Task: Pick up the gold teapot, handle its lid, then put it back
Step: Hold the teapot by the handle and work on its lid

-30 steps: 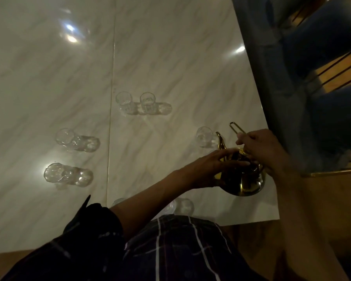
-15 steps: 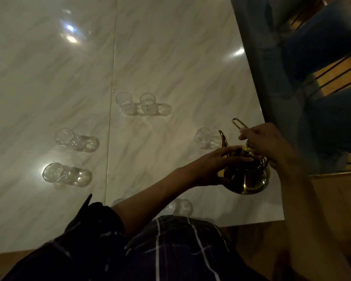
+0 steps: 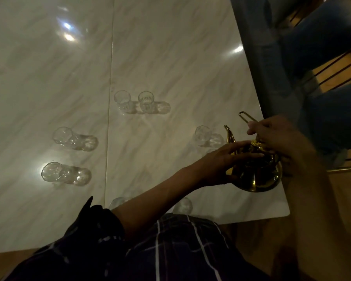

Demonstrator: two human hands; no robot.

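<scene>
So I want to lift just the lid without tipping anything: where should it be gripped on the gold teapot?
Pinch the small gold knob on top of the lid, coming straight down from above. It stands proud at the centre of the gold teapot, between the spout and the raised wire handle; the left hand can steady the body.

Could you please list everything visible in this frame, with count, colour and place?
gold teapot: one, gold, near right corner of the table, between both hands
lid: one, gold, on the teapot's top
glasses: at least six, clear, spread over the table
table: one, pale marble
chair: blue, beyond the table's right edge
left hand: on the teapot's left side
right hand: at the wire handle and lid
</scene>
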